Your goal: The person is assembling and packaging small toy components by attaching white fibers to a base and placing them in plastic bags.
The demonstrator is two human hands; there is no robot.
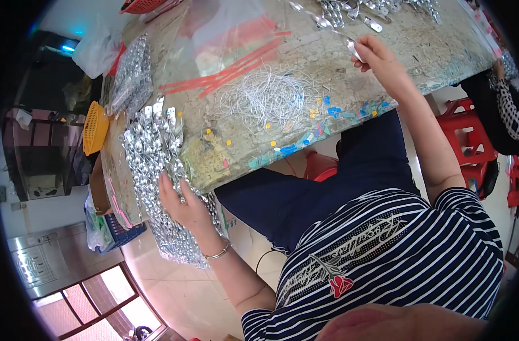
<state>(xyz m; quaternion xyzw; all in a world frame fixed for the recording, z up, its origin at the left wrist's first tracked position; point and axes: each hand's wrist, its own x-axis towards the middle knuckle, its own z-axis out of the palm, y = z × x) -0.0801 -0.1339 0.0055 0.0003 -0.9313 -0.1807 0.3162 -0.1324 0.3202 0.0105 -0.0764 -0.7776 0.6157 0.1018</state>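
My right hand (381,62) is raised over the far right part of the worktable (407,57). Its thumb and fingers pinch one end of a shiny silver twisted strip (323,21), which stretches away up and left. Beyond it lies a heap of similar silver pieces (373,24), cut off by the upper rim. My left hand (184,209) has its fingers spread over a thick bundle of silver twisted strips (151,165). The bundle lies along the table's left part and hangs down over the near edge. Whether the left fingers press on the strips, I cannot tell.
A loose tangle of white string (271,99) lies mid-table, beside clear plastic bags with red bands (231,51). Small coloured bits (288,149) stick along the near edge. At left are a bagged silver bundle (133,74) and a yellow basket (94,128). Red stools (467,133) stand right, near another person.
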